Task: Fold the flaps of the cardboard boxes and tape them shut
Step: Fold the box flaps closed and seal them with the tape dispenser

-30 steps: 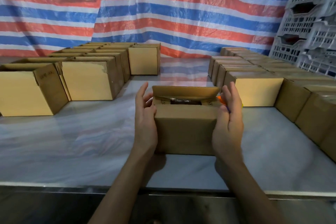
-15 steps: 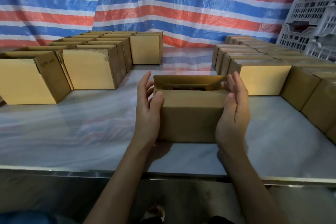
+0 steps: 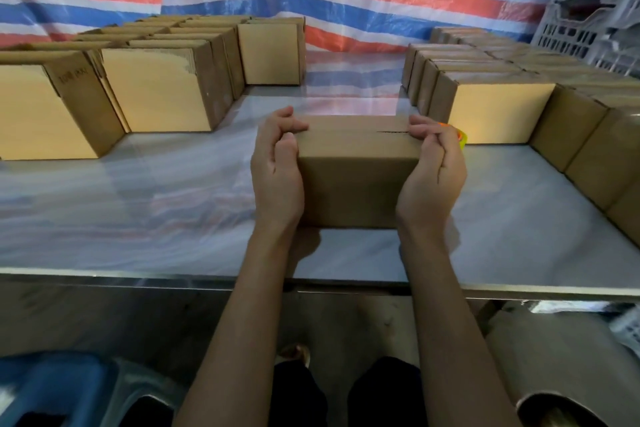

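The small brown cardboard box [image 3: 356,180] is clamped between left hand [image 3: 277,170] and right hand [image 3: 433,173] — fingers curled over its top ends, evidently to hold the flaps [image 3: 353,130] flat for taping.

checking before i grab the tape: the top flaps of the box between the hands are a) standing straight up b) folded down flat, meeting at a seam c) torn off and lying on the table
b: the top of the box lies flat with a seam across it, held down by the left hand and right hand.
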